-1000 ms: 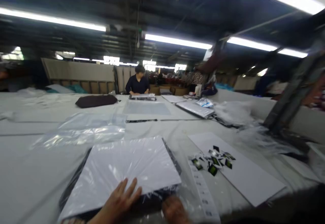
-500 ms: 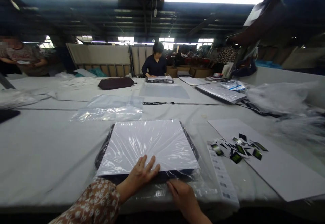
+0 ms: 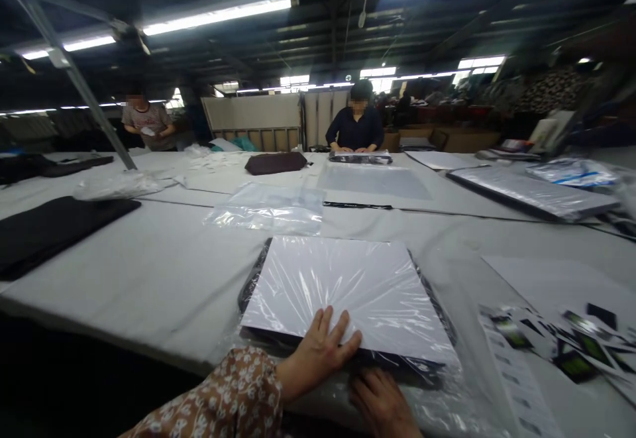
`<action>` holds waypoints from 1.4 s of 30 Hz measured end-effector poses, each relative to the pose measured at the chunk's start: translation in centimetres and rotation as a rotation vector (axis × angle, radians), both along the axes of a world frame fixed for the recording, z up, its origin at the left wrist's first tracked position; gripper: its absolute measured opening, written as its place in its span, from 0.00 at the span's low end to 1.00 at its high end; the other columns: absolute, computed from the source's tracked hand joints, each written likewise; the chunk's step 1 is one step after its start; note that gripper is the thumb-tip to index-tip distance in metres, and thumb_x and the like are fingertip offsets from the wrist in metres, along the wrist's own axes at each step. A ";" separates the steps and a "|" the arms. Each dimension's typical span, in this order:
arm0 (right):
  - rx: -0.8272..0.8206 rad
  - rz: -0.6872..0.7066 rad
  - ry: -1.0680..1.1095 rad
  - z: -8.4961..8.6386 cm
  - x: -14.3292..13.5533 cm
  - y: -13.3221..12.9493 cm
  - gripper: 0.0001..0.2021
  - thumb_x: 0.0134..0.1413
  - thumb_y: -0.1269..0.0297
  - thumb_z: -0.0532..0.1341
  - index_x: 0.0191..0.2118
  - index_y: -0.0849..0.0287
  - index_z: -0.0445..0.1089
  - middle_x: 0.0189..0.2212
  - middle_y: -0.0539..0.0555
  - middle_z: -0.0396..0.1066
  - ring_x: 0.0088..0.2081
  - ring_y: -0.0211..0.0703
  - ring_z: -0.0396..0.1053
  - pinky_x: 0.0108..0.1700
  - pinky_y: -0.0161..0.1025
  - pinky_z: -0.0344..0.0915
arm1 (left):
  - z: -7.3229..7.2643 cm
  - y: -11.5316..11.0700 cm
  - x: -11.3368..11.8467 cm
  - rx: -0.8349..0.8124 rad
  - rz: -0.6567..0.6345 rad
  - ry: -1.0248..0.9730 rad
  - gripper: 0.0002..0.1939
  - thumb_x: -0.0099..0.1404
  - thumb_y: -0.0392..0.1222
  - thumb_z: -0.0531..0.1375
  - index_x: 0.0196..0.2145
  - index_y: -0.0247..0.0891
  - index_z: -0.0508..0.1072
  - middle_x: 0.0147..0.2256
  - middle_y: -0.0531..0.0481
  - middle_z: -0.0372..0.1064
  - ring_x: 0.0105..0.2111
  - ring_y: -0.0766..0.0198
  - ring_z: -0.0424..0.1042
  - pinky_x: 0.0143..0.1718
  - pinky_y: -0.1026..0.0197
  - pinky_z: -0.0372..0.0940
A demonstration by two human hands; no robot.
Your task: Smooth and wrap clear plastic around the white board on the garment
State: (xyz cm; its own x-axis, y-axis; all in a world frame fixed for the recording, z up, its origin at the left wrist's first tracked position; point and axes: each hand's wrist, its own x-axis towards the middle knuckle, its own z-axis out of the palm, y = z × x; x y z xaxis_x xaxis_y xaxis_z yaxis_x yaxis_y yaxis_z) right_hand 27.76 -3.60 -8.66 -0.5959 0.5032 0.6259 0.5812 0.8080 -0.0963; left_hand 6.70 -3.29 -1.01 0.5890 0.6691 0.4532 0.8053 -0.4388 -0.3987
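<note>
A dark folded item with a white card (image 3: 342, 272) on top lies flat in a clear plastic bag (image 3: 437, 391) before me. On the card's near edge rests my left hand (image 3: 322, 352), palm down with fingers spread, pressing through the film. My right hand (image 3: 381, 401) is at the bag's near end, beside the left. Its fingers are curled onto the loose plastic under the package's front edge; their tips are partly hidden.
Dark tags (image 3: 576, 358) and a label strip (image 3: 521, 385) lie at right. Flat plastic bags (image 3: 271, 206) lie beyond the package. A black folded piece (image 3: 59, 226) is at left, a wrapped package (image 3: 531, 189) at far right. A person (image 3: 355, 123) works across the table.
The view has swung left, so things appear further right. My left hand stays on the card. The right hand's fingers have drawn in closer to the package's near edge.
</note>
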 end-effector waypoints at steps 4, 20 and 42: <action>-0.010 -0.090 -0.044 0.5 -1.2 -0.6 0.13 0.59 0.78 0.52 0.29 0.59 0.71 0.29 0.56 0.72 0.34 0.48 0.68 0.38 0.44 0.64 | -0.5 -0.3 0.5 0.024 -0.046 -0.047 0.23 0.70 0.41 0.55 0.61 0.41 0.61 0.60 0.31 0.62 0.56 0.36 0.66 0.52 0.36 0.63; -0.671 -0.116 -0.129 5.8 3.8 -4.0 0.30 0.47 0.79 0.54 0.58 0.59 0.67 0.62 0.63 0.60 0.64 0.53 0.57 0.63 0.53 0.59 | -1.2 -0.4 0.5 0.082 -0.044 -0.029 0.25 0.67 0.39 0.57 0.61 0.45 0.63 0.60 0.38 0.62 0.57 0.34 0.64 0.52 0.39 0.66; 0.436 -0.180 0.201 -0.4 -0.1 -3.1 0.18 0.61 0.80 0.44 0.29 0.59 0.66 0.24 0.55 0.73 0.27 0.43 0.74 0.29 0.35 0.71 | -3.1 0.8 0.2 0.175 -0.194 -0.144 0.26 0.70 0.42 0.55 0.64 0.49 0.60 0.65 0.39 0.53 0.64 0.33 0.53 0.58 0.34 0.60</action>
